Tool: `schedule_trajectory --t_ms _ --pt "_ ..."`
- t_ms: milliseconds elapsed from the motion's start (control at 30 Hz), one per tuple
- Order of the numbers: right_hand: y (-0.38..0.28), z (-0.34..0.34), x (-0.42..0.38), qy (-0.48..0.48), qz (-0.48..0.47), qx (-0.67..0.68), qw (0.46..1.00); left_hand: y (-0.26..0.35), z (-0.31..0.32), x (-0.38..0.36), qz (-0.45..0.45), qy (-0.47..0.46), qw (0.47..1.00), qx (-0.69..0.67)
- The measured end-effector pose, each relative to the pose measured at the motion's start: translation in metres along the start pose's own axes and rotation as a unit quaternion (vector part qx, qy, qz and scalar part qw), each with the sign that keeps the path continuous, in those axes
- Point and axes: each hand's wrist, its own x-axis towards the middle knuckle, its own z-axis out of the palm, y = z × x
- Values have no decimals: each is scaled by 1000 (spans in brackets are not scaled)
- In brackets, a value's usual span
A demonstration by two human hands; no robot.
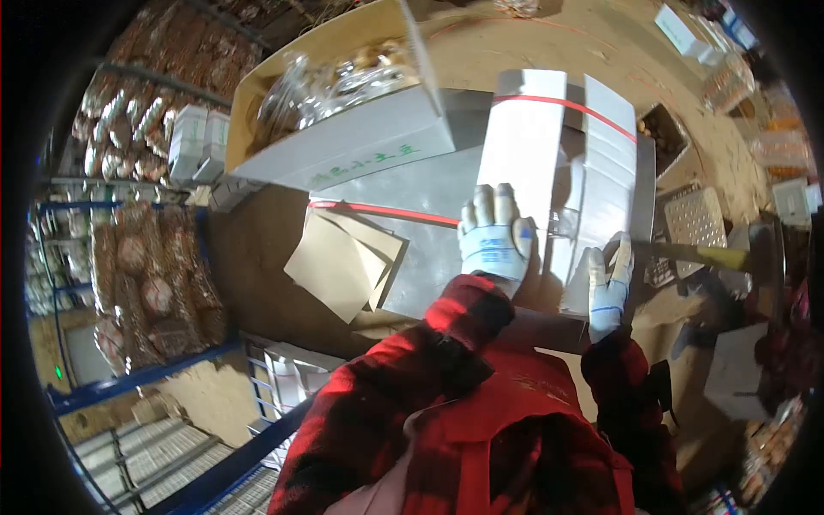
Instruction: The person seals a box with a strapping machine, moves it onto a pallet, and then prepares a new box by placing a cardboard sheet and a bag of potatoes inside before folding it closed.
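Observation:
A white cardboard box (524, 142) lies on the metal table in front of me. Its two long top flaps stand slightly apart, and clear plastic (564, 221) shows in the gap. Across the far end runs a red strap (592, 112). My left hand (496, 236), in a white and blue work glove, rests on the left flap with its fingers stretched out. Near the close end of the right flap (608, 163) is my right hand (609, 287), gloved too, its fingers apart at the flap's edge. Neither hand has anything gripped.
Left on the metal table (429, 184) stands a large open box (378, 129) holding plastic-wrapped goods. Tan cardboard sheets (343, 262) and a second red strap (386, 209) lie nearer. Shelving with packed bags (154, 283) is at left; a perforated crate (693, 223) sits at right.

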Motion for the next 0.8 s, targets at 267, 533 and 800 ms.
schedule_trajectory --t_ms 267,533,800 --pt "-108 60 -17 3 -69 -332 941 -169 25 0 65 105 989 -76" --pt "-121 64 -16 10 -118 -401 908 -549 -37 107 -411 -237 874 109" --pt "-104 66 -13 54 -150 -340 927 -404 -168 59 -150 114 623 -759"
